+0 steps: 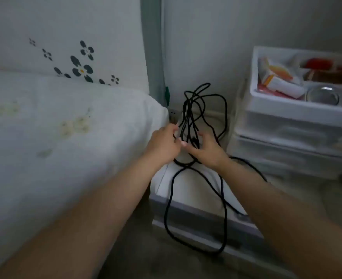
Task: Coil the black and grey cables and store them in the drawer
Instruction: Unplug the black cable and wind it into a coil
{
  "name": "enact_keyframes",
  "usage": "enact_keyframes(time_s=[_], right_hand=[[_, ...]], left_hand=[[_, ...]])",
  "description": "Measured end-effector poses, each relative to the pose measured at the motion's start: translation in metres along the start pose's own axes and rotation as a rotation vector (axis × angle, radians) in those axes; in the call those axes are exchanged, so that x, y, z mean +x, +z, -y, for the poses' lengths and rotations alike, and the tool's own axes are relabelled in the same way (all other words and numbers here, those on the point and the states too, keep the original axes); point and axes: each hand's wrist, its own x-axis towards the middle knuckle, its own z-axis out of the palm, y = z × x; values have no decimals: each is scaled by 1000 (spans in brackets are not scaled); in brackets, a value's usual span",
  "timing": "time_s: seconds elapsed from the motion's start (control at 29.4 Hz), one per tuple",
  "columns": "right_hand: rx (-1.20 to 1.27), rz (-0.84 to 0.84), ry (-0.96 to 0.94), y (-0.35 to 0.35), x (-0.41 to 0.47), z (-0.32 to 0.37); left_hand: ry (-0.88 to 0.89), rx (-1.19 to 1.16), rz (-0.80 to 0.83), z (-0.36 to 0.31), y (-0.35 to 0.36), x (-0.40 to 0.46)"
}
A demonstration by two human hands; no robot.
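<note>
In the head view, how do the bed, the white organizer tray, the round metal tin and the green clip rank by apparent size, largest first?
1. Bed, though nearness to the camera enlarges it.
2. White organizer tray.
3. Round metal tin.
4. Green clip, smallest.

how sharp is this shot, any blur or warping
Head view: dim, flat light with no glare; soft all over, the hands and the stacked drawers smeared; the black cable reads clearest; wide-angle stretch swells the forearms at the bottom edge.
</note>
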Motion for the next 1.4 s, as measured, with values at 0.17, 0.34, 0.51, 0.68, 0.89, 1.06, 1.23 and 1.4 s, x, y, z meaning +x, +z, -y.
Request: enact_keyframes(time_s=[0.17,0.34,0.51,0.68,0.89,1.06,1.23,1.4], right_hand=[[-422,132,-8,16,-25,-17],[-490,-6,50,28,-32,-23],[-271,-54,236,34,-23,-8],[-293,-52,325,33,-21,7],[-295,-214,217,38,-21,19],[-466,-592,-140,39,-47,50],[-511,-885,-481,38,-101,114],[-207,-581,-469,58,-180,149]], left_hand=[[-76,-91,-147,-2,17,-56],[-198,-349,-153,-6,16,-100],[-303,-590,-187,-3,19,-129],[-361,-659,-133,6,14,-135],[-469,-811,-99,26,0,-137],[-427,-952,-98,30,-14,-138],[-257,-1113,-35,19,-25,-146],[-17,-1340,-166,8,-59,-167]])
